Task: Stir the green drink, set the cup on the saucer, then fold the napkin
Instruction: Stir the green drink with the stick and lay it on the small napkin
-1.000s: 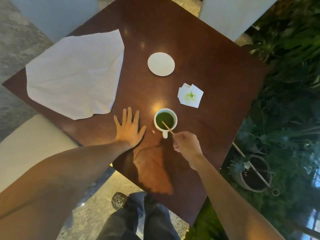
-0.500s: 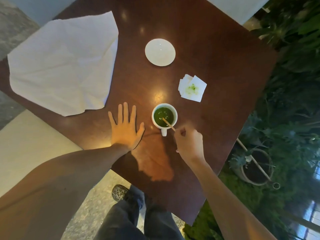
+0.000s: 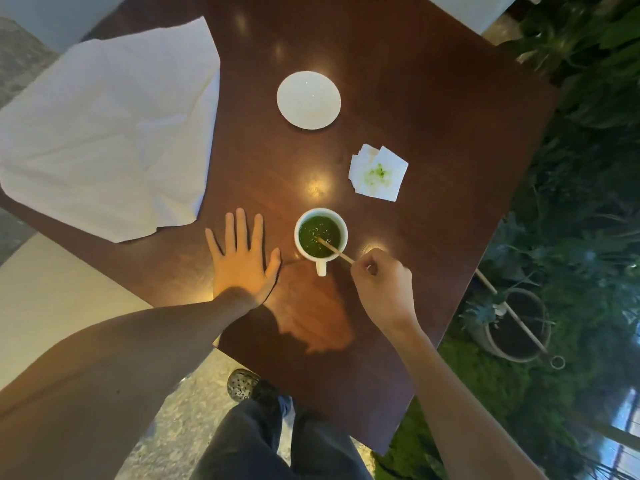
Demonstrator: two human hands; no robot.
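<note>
Head view: the white cup (image 3: 320, 234) with the green drink (image 3: 319, 236) stands on the dark table (image 3: 433, 109), handle toward me. My right hand (image 3: 382, 287), just right of the cup, is closed w/ fingers pinching the wooden stick (image 3: 335, 250), its tip in the drink. My left hand (image 3: 242, 261) lies flat & spread just left of the cup, holding nothing. The saucer (image 3: 308, 99) sits beyond the cup, apart. The big napkin (image 3: 107, 126) lies unfolded far left of the cup; 1 small stained tissue (image 3: 378, 174) is behind-right.

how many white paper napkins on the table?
2: large napkin spread open at the far-left corner; small stained napkin folded, between saucer and cup. None seem hidden.
</note>
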